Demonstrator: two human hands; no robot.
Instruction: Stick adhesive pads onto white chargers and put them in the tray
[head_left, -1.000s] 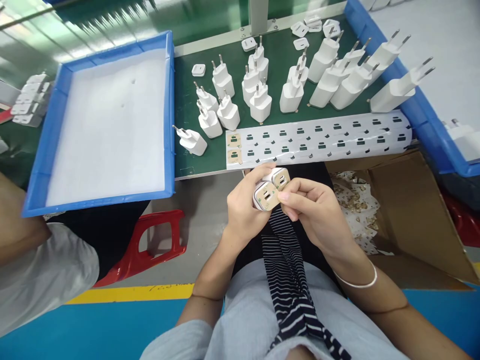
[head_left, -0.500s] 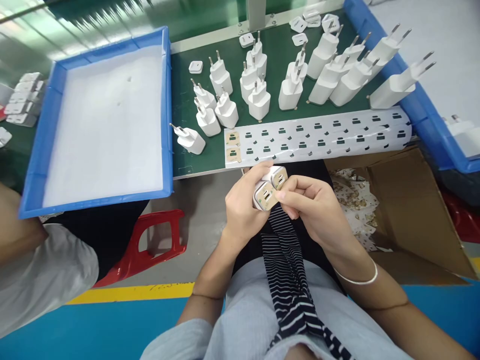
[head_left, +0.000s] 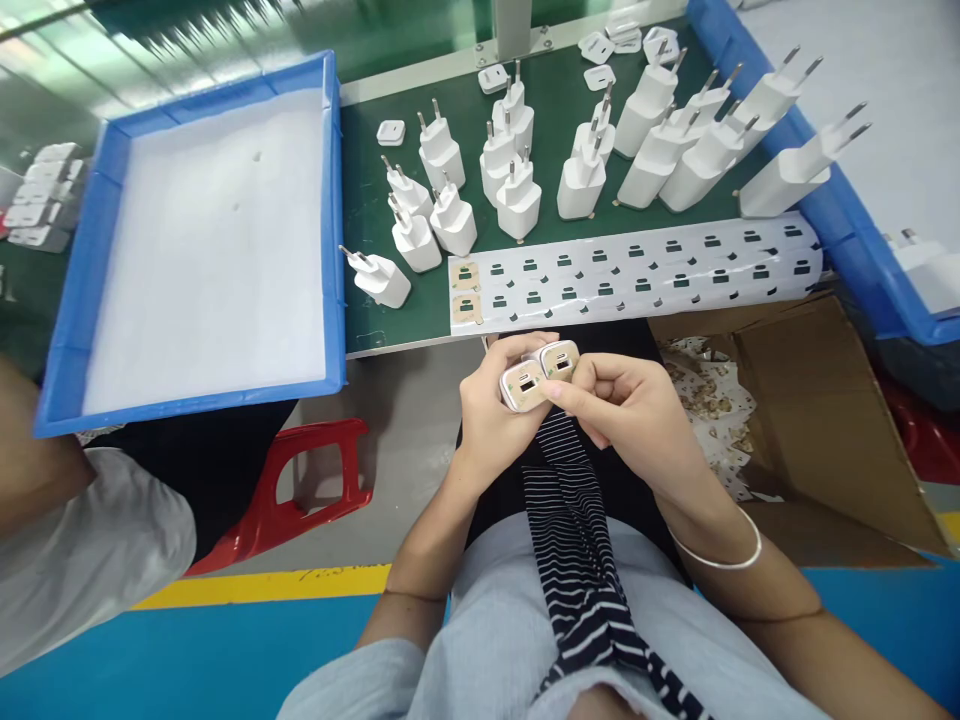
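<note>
My left hand (head_left: 495,405) is wrapped round two white plug chargers, holding them side by side with their port ends up. The nearer charger (head_left: 523,388) and the farther charger (head_left: 561,358) each carry a tan adhesive sticker with cut-outs around the ports. My right hand (head_left: 626,405) is closed in a pinch, its thumb tip touching the right edge of the nearer charger's sticker. Whatever lies between the thumb and finger is hidden. Beyond my hands, a white backing sheet (head_left: 585,275) lies along the table edge, with two tan stickers (head_left: 466,290) at its left end.
Several white chargers (head_left: 517,205) stand prongs-up on the green table (head_left: 367,325). Small white caps (head_left: 598,78) lie at the back. Blue trays stand left (head_left: 339,250) and right (head_left: 855,220). A cardboard box (head_left: 832,430) holds scraps. A co-worker's sleeve (head_left: 112,540) is at left.
The chargers have turned in my left hand, so their port faces tilt more upward. My right thumb stays at the nearer sticker's edge, and both hands have shifted slightly.
</note>
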